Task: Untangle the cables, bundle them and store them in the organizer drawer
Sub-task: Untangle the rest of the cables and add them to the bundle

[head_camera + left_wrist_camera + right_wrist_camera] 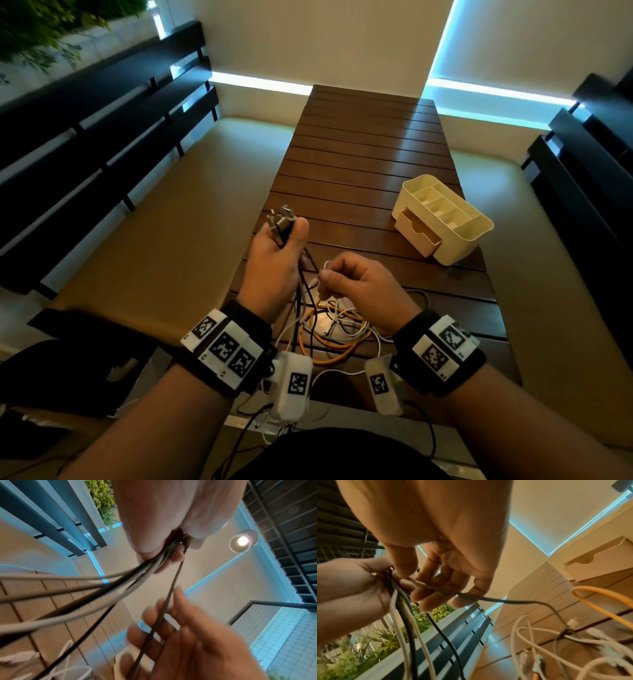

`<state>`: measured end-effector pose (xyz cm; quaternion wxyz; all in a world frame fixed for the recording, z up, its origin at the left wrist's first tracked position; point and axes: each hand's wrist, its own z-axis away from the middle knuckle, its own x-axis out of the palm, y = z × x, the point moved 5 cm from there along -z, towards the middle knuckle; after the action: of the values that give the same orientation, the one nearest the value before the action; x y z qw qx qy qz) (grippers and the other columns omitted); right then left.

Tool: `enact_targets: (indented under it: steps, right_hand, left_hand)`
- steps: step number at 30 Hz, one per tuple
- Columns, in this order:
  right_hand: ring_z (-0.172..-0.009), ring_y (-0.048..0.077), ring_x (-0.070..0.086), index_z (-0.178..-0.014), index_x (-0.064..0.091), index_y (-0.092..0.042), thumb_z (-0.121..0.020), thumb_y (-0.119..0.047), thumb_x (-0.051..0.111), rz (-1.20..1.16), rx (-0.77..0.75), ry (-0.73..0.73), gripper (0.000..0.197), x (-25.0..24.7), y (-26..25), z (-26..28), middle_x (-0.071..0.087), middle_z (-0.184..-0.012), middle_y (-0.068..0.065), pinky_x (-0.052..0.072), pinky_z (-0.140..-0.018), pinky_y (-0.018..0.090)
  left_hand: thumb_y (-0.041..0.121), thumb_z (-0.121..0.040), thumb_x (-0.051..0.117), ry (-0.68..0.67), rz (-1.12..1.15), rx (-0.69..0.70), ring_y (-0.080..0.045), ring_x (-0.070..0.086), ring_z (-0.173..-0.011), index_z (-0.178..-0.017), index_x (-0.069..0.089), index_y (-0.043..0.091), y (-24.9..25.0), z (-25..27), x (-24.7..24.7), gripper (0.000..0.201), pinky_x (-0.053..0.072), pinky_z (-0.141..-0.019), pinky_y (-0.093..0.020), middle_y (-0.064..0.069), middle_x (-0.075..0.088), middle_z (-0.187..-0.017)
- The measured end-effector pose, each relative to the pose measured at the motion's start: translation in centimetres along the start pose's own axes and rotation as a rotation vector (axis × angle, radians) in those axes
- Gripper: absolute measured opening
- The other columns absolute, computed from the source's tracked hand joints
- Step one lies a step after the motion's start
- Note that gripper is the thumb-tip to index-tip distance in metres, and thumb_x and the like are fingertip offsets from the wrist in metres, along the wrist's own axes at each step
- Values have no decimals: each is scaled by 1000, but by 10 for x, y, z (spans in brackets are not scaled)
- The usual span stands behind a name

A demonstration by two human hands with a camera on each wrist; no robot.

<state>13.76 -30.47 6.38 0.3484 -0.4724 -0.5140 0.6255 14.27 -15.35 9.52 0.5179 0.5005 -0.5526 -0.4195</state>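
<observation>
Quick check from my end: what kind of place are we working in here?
Probably a covered patio or balcony seating nook, not a workshop. A slatted wooden table stands between cushioned benches with dark slatted backs, greenery grows just behind one bench, and a wall lamp is lit overhead.

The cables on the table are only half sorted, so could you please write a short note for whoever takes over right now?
Left hand: grips several cable ends, plugs sticking up above the fist.
Right hand: pinches one thin dark cable beside the left fist.
Tangle of white, orange and dark cables lies on the table below the hands.
Organizer sits far right, drawer pulled partly open.
Done: ends gathered.
Left: untangle, bundle, store in the drawer.
</observation>
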Motion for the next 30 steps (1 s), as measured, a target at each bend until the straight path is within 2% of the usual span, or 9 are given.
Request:
enact_targets:
  steps: [2, 4, 6, 10, 13, 18, 23, 26, 30]
  right_hand:
    - [-85, 26, 70, -96, 65, -6, -99, -20, 58, 14, 40, -42, 16, 1, 12, 3, 72, -88, 12, 57, -84, 39]
    - [-84, 23, 70, -99, 65, -4, -100, -18, 56, 16, 58, -85, 17, 2, 17, 6, 71, -88, 13, 57, -85, 33]
    - [-80, 14, 68, -100, 65, -5, -100, -17, 56, 50, 66, -117, 15, 2, 18, 6, 68, -85, 9, 55, -80, 24]
    - [-76, 12, 66, -96, 67, -14, -99, -21, 58, 161, 95, -110, 12, -12, 27, 4, 67, -80, 0, 55, -77, 26]
    - [-74, 8, 63, -92, 67, -19, -98, -26, 58, 263, 98, -73, 13, -27, 30, 3, 65, -79, -4, 53, -77, 30]
    - [-68, 7, 58, -87, 64, -22, -97, -24, 60, 263, -30, -36, 12, -23, -5, -3, 64, -71, -12, 49, -68, 23]
    - [-77, 28, 62, -86, 65, -28, -96, -21, 62, 245, -142, -17, 13, -21, -27, -8, 66, -80, 3, 54, -74, 45]
    - [-76, 29, 63, -87, 66, -27, -95, -21, 64, 254, -161, -22, 10, -21, -28, -6, 67, -81, 4, 54, -74, 47]
    - [-74, 14, 63, -89, 67, -25, -95, -20, 63, 213, -179, -3, 9, -23, -29, -7, 67, -80, -3, 54, -72, 33]
  left_hand:
    - [50, -86, 56, 56, 40, 7, -16, 61, -74, -98, 53, 10, 6, -5, -6, 42, 54, -72, -36, -3, 58, -82]
    - [42, -88, 55, 49, 159, -12, -21, 68, -82, -105, 53, 5, 10, -7, -6, 41, 59, -75, -39, -7, 63, -88]
    - [37, -90, 54, 4, 293, -48, -22, 66, -70, -95, 51, 8, 14, -6, -3, 30, 60, -67, -40, -5, 59, -76]
    - [32, -96, 57, -44, 366, -85, -9, 30, -45, -76, 40, 19, 18, -7, -11, 29, 30, -42, -22, 4, 33, -61]
    - [27, -93, 64, -30, 230, -82, -9, 27, -44, -77, 43, 22, 17, -9, -26, 27, 28, -41, -21, 7, 34, -57]
    - [15, -90, 68, -185, -213, -131, -1, 40, -43, -94, 59, 2, -3, 0, -5, 17, 35, -43, -16, 12, 47, -50]
    - [23, -92, 66, -287, -253, -106, -1, 37, -44, -100, 61, -12, -8, 5, 4, 37, 32, -48, -19, 13, 43, -49]
    - [34, -88, 63, -371, -202, -150, -4, 35, -43, -97, 61, -7, -5, 7, 4, 41, 32, -46, -22, 12, 41, -50]
    - [32, -94, 63, -461, -260, -144, -5, 35, -43, -78, 56, 15, -5, 10, 5, 25, 32, -47, -25, 11, 40, -51]
